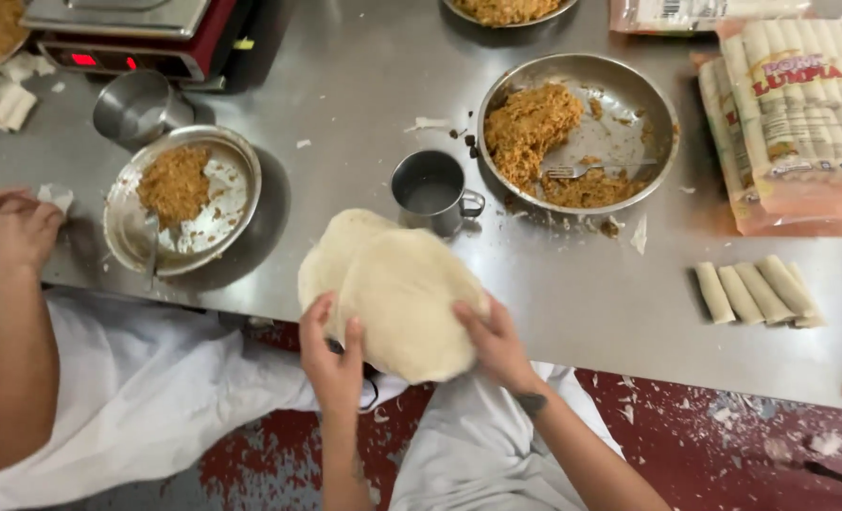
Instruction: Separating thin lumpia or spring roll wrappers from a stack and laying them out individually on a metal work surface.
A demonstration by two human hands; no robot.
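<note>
Pale wrapper stack (pixel 397 298) is resting between my hands; left fingers (pixel 324 326) are pinching its near-left edge, right fingers (pixel 473 317) are curling over its right rim.

table (pixel 572 293): shiny grey metal, smooth
round wrappers (pixel 402 298), middle of the frame: thin, soft dough, pale and matt
cup (pixel 430 192): dull metal
big pan (pixel 629 95), upper right: shiny metal
meat filling (pixel 530 123): brown, crumbly, rough
packs (pixel 799 114), far right: glossy clear plastic
floor (pixel 705 445), bottom: red, worn, scuffed
</note>
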